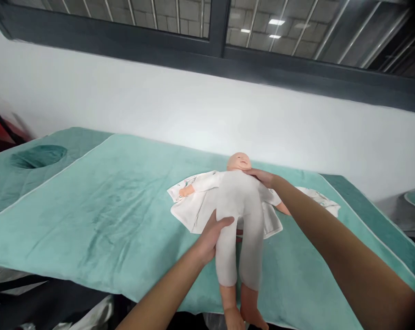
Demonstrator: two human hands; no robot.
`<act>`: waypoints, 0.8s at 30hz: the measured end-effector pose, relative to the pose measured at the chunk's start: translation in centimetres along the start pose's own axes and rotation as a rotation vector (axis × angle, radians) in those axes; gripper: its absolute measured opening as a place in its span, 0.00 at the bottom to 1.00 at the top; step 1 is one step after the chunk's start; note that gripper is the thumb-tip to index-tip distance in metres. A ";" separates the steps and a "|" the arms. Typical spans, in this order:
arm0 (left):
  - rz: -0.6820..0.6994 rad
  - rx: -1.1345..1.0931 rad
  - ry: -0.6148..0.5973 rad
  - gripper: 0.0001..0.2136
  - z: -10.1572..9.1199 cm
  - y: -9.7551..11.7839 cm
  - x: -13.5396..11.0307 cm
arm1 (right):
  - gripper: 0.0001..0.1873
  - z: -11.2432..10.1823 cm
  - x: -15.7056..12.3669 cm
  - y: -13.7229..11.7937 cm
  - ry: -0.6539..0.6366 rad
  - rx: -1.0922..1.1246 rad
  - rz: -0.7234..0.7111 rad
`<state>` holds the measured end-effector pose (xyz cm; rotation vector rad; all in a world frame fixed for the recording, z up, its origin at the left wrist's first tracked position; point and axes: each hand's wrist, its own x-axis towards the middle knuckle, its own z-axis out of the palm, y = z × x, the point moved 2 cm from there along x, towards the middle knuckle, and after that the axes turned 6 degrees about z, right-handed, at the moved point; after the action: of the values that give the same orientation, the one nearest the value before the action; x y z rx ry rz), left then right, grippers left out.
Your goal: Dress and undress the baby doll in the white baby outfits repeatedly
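Note:
A baby doll [240, 197] in a white bodysuit lies on its back, head toward the wall and feet over the near edge of the bed. Under it a white patterned baby jacket [193, 213] is spread open, lining up. My left hand [216, 233] is wrapped round the doll's thigh on the left, thumb on top, with fingertips showing between the legs. My right hand [260, 175] rests at the doll's neck and upper chest; its fingers are partly hidden, and whether they grip cannot be made out.
A green padded massage bed [131, 220] stands against a white wall, with a face hole [38, 156] at its left end. More white patterned cloth [322, 199] lies to the right, partly behind my forearm. A dark-framed barred window [217, 27] is above.

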<state>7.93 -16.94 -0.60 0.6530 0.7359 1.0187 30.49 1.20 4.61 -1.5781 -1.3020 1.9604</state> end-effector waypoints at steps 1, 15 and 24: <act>-0.005 0.002 -0.001 0.31 0.2 -0.4 0.1 | 0.28 -0.4 -0.2 0.3 0.034 -0.027 -0.039; 0.459 1.171 0.379 0.13 -8.9 13.5 11.0 | 0.35 7.1 -2.0 -0.1 0.985 -0.913 -0.679; 0.171 1.555 0.137 0.09 -10.5 12.4 15.8 | 0.23 16.5 5.0 -2.6 0.455 -1.617 -0.632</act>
<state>-1.45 3.69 -0.93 1.9970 1.5900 0.4613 13.26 -1.33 3.34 -1.4634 -2.8075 -0.1411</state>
